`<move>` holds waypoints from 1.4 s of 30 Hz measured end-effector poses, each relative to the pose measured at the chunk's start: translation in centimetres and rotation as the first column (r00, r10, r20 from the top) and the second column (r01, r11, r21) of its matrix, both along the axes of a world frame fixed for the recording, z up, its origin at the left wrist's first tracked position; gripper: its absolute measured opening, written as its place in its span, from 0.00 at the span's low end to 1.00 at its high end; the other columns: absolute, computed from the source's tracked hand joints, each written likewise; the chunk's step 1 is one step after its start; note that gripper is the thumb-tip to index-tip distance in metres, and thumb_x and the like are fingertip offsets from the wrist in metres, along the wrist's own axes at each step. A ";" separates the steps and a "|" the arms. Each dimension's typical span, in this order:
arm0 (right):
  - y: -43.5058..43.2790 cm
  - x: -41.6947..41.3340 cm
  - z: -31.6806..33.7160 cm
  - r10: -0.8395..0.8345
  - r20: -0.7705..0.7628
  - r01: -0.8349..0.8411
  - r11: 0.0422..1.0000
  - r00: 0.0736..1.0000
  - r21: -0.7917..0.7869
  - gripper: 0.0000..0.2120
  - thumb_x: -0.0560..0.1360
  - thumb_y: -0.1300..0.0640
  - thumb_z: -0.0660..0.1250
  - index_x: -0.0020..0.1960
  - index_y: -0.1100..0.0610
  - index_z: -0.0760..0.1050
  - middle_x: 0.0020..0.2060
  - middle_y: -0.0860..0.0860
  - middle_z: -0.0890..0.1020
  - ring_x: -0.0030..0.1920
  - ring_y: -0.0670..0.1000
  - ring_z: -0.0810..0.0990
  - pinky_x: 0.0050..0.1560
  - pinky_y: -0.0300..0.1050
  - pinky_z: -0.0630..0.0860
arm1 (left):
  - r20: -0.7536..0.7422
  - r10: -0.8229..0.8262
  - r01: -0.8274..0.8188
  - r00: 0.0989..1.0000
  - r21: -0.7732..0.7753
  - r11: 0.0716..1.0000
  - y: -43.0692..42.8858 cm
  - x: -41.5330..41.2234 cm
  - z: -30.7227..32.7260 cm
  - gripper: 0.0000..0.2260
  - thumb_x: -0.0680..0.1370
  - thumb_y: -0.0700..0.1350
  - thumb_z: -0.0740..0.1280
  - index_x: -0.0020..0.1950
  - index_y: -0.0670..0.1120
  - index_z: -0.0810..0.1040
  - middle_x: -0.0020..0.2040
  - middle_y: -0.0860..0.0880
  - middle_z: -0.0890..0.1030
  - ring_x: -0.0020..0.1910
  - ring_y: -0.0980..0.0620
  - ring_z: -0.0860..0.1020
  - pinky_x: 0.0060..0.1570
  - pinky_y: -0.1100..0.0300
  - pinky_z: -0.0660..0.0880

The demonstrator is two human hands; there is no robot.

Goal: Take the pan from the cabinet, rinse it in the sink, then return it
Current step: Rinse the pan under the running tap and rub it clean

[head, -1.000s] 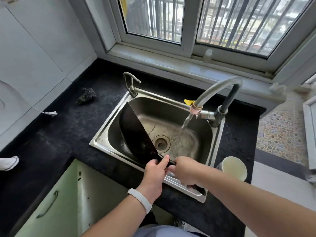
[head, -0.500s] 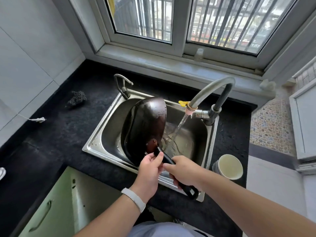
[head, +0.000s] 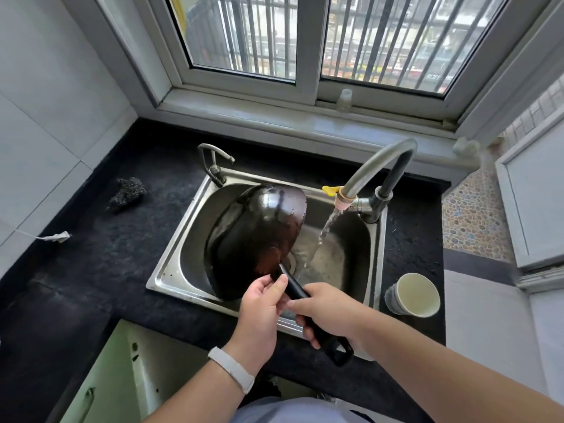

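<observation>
A dark wet pan [head: 256, 236] stands tilted on its edge inside the steel sink [head: 174, 264], its rounded underside turned toward me. Both hands hold its black handle: my left hand [head: 262, 306] grips near the pan body, and my right hand [head: 326, 309] is wrapped around the middle of the handle, whose looped end sticks out below. The grey faucet [head: 378, 166] arches over the basin, and its water stream [head: 323, 236] falls just right of the pan onto the sink floor near the drain.
A stack of paper cups [head: 412, 294] sits on the black counter right of the sink. A dark scrubber [head: 128, 192] lies at the back left. An open green cabinet door [head: 103, 383] hangs below the counter. A small second tap [head: 213, 161] stands at the sink's back left corner.
The pan has turned from edge-on to showing its rounded underside, and has shifted a little toward the water. Both hands stay on the handle.
</observation>
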State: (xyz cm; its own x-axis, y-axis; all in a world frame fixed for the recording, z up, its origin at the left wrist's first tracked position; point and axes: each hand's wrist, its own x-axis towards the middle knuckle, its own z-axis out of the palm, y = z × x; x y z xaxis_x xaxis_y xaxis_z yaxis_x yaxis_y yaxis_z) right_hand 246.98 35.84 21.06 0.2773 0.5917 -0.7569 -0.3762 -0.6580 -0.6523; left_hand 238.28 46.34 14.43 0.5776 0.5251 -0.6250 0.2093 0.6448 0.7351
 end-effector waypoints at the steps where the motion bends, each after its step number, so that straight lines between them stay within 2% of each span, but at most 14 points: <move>1: 0.3 -0.2 0.4 -0.031 -0.045 0.031 0.999 0.998 0.015 0.05 0.81 0.59 0.64 0.50 0.61 0.72 0.32 0.53 0.75 0.26 0.49 0.74 0.26 0.44 0.74 | 0.004 0.005 -0.005 1.000 0.022 1.000 0.4 -0.1 0.3 0.16 0.77 0.43 0.70 0.61 0.35 0.74 0.37 0.42 0.75 0.36 0.50 0.75 0.45 0.54 0.74; 3: 1.1 -0.7 1.2 -0.104 -0.147 0.109 0.994 0.984 0.027 0.04 0.81 0.60 0.64 0.48 0.60 0.72 0.31 0.52 0.75 0.26 0.48 0.73 0.26 0.42 0.73 | 0.007 0.018 -0.018 1.000 0.071 0.997 1.1 -0.3 1.3 0.18 0.76 0.45 0.71 0.62 0.37 0.74 0.40 0.41 0.77 0.37 0.49 0.76 0.44 0.54 0.76; 7: 2.5 -1.7 2.8 -0.212 -0.329 0.240 0.970 0.920 0.046 0.04 0.81 0.63 0.63 0.46 0.59 0.73 0.30 0.52 0.74 0.26 0.47 0.71 0.24 0.38 0.70 | -0.007 0.054 -0.053 0.999 0.138 0.989 2.0 -0.5 3.6 0.14 0.76 0.44 0.71 0.58 0.40 0.74 0.35 0.47 0.77 0.28 0.55 0.75 0.31 0.59 0.74; 10: 3.1 -2.4 3.7 -0.257 -0.430 0.299 0.954 0.865 0.032 0.06 0.81 0.63 0.62 0.45 0.58 0.73 0.30 0.52 0.74 0.25 0.47 0.70 0.23 0.37 0.69 | -0.009 0.035 -0.033 0.999 0.166 0.986 2.8 -1.1 5.0 0.12 0.76 0.45 0.72 0.55 0.42 0.75 0.36 0.47 0.76 0.31 0.54 0.75 0.35 0.57 0.73; 13: 3.0 -3.0 4.2 -0.288 -0.487 0.332 0.943 0.825 0.004 0.07 0.81 0.64 0.61 0.45 0.58 0.72 0.30 0.52 0.74 0.24 0.46 0.70 0.22 0.36 0.69 | 0.003 -0.011 0.010 1.000 0.185 0.983 3.0 -2.0 5.7 0.09 0.76 0.44 0.72 0.53 0.45 0.75 0.37 0.49 0.76 0.34 0.55 0.75 0.38 0.60 0.74; 17: 2.4 -4.1 3.9 -0.325 -0.491 0.346 0.937 0.809 -0.049 0.06 0.81 0.63 0.62 0.45 0.58 0.72 0.29 0.52 0.73 0.23 0.46 0.70 0.21 0.36 0.68 | 0.011 -0.064 0.062 0.998 0.171 0.983 2.4 -2.9 5.3 0.07 0.76 0.42 0.72 0.50 0.44 0.75 0.33 0.52 0.76 0.31 0.59 0.76 0.35 0.64 0.74; 22: 1.1 -5.5 2.8 -0.384 -0.479 0.392 0.916 0.789 -0.089 0.05 0.81 0.64 0.62 0.46 0.58 0.71 0.29 0.52 0.73 0.24 0.47 0.70 0.21 0.37 0.68 | -0.014 -0.132 0.133 0.991 0.137 0.982 1.4 -3.8 3.7 0.07 0.76 0.42 0.72 0.50 0.43 0.76 0.29 0.54 0.78 0.30 0.59 0.77 0.36 0.62 0.74; 25: 0.1 -6.4 1.9 -0.417 -0.497 0.422 0.900 0.761 -0.111 0.06 0.81 0.63 0.62 0.44 0.57 0.72 0.29 0.51 0.73 0.23 0.46 0.70 0.20 0.37 0.68 | -0.050 -0.154 0.159 0.987 0.141 0.977 0.5 -4.3 3.1 0.08 0.75 0.43 0.72 0.50 0.44 0.76 0.33 0.52 0.78 0.31 0.59 0.77 0.36 0.63 0.75; 28: -1.0 -7.3 1.4 -0.457 -0.529 0.449 0.880 0.715 -0.155 0.08 0.81 0.61 0.63 0.43 0.57 0.73 0.29 0.50 0.74 0.23 0.45 0.70 0.19 0.36 0.68 | -0.090 -0.154 0.165 0.984 0.142 0.976 -0.8 -4.8 2.7 0.09 0.75 0.44 0.73 0.50 0.45 0.75 0.37 0.48 0.76 0.36 0.54 0.75 0.40 0.59 0.75; 35: -4.6 -7.9 1.8 -0.491 -0.559 0.484 0.857 0.668 -0.175 0.09 0.81 0.59 0.63 0.42 0.58 0.74 0.29 0.50 0.75 0.22 0.45 0.72 0.19 0.35 0.70 | -0.144 -0.158 0.178 0.977 0.145 0.973 -4.4 -5.1 2.5 0.13 0.75 0.46 0.73 0.53 0.42 0.75 0.39 0.47 0.76 0.38 0.52 0.75 0.41 0.57 0.75; 38: -6.0 -8.1 2.1 -0.506 -0.557 0.509 0.845 0.659 -0.166 0.09 0.81 0.60 0.63 0.42 0.58 0.75 0.29 0.51 0.75 0.22 0.45 0.73 0.19 0.35 0.71 | -0.165 -0.181 0.205 0.970 0.146 0.968 -5.8 -5.0 2.7 0.16 0.74 0.48 0.73 0.54 0.41 0.76 0.39 0.46 0.78 0.37 0.52 0.76 0.41 0.56 0.76; 42: -7.7 -8.5 2.9 -0.516 -0.556 0.536 0.832 0.652 -0.143 0.10 0.81 0.60 0.62 0.41 0.59 0.75 0.29 0.51 0.75 0.22 0.45 0.74 0.19 0.35 0.72 | -0.155 -0.186 0.205 0.970 0.123 0.971 -7.5 -5.2 3.6 0.16 0.74 0.49 0.73 0.55 0.41 0.76 0.37 0.48 0.78 0.32 0.55 0.76 0.36 0.59 0.75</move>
